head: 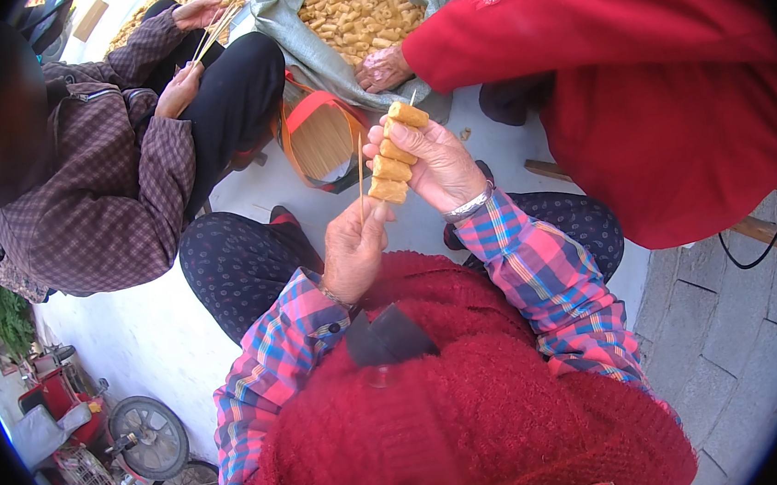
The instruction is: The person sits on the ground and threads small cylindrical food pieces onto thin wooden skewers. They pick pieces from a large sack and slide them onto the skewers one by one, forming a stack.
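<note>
Several short golden-brown food pieces are threaded in a row on a thin skewer [392,169], whose tip pokes out past the top piece. My right hand [438,162] grips the upper pieces between thumb and fingers. At the lower end, my left hand [359,245] pinches the skewer below the bottom piece. A second, bare wooden skewer [360,169] stands up from my left hand, beside the threaded pieces. Beyond both hands, an orange-trimmed bag [321,141] holds a dense bundle of skewers. Behind it lies an open woven sack [278,16] filled with similar food pieces [361,13].
A person in a checked jacket [93,192] sits at left, holding thin skewers [214,34]. At right, a person in a red coat [651,81] has a hand [382,70] at the sack's edge. Wooden stool parts [769,237] show at right; wheeled vehicles [149,436] stand lower left.
</note>
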Tool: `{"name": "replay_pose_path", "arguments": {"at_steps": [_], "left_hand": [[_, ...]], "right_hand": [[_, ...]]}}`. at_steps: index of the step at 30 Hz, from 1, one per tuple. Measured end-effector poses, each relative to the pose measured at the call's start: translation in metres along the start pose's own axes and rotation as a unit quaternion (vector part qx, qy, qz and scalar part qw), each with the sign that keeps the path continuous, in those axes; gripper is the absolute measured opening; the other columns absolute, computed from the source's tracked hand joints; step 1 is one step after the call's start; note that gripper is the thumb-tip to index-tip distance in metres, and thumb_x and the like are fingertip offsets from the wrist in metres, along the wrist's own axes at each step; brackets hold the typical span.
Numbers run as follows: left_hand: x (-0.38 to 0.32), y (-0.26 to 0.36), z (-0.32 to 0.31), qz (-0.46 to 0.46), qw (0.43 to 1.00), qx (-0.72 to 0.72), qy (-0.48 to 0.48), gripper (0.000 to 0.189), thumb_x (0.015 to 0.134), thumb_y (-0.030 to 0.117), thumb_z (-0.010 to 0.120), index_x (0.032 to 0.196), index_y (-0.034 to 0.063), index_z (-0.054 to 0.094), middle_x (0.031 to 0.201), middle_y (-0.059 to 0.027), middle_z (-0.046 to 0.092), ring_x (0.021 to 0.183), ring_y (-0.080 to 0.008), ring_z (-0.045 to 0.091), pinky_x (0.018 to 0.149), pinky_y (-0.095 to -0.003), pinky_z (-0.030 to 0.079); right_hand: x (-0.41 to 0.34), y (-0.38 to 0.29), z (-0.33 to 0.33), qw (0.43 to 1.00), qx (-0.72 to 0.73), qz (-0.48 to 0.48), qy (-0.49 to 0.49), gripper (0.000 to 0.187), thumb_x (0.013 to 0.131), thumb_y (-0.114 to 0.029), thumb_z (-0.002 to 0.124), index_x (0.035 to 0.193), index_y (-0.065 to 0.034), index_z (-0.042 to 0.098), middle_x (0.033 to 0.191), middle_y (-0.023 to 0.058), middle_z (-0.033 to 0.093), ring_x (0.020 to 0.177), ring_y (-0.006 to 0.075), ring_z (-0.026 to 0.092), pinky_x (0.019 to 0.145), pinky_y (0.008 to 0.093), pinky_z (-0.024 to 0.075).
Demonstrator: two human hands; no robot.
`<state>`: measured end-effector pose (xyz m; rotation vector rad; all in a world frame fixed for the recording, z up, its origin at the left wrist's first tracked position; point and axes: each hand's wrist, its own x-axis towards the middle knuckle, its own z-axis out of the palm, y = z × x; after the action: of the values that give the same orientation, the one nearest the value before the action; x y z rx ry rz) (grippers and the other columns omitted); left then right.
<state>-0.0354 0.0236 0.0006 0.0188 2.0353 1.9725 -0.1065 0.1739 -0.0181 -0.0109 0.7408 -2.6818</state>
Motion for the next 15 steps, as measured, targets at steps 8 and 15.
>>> {"name": "replay_pose_path", "arguments": {"at_steps": [8,15], "left_hand": [[-0.001,-0.002,0.000,0.005,1.000,0.013,0.001,0.019,0.093,0.017,0.047,0.081,0.0043,0.054,0.055,0.0058,0.039,0.049,-0.0020,0.034,0.046,-0.0190,0.028],[0.001,-0.001,0.000,0.026,0.999,0.008,0.017,0.020,0.093,0.018,0.046,0.081,0.0040,0.054,0.055,0.0061,0.038,0.049,-0.0020,0.032,0.045,-0.0191,0.026]], "right_hand": [[-0.003,-0.003,0.005,1.000,-0.003,0.003,0.014,0.020,0.086,-0.014,0.060,0.104,-0.0059,0.054,0.093,0.0082,0.061,0.086,0.0201,0.062,0.073,0.0337,0.0528],[-0.004,0.004,0.011,0.999,0.050,0.003,-0.011,0.028,0.088,-0.024,0.057,0.107,-0.0057,0.051,0.101,0.0101,0.057,0.094,0.0229,0.059,0.081,0.0379,0.0498]]}}
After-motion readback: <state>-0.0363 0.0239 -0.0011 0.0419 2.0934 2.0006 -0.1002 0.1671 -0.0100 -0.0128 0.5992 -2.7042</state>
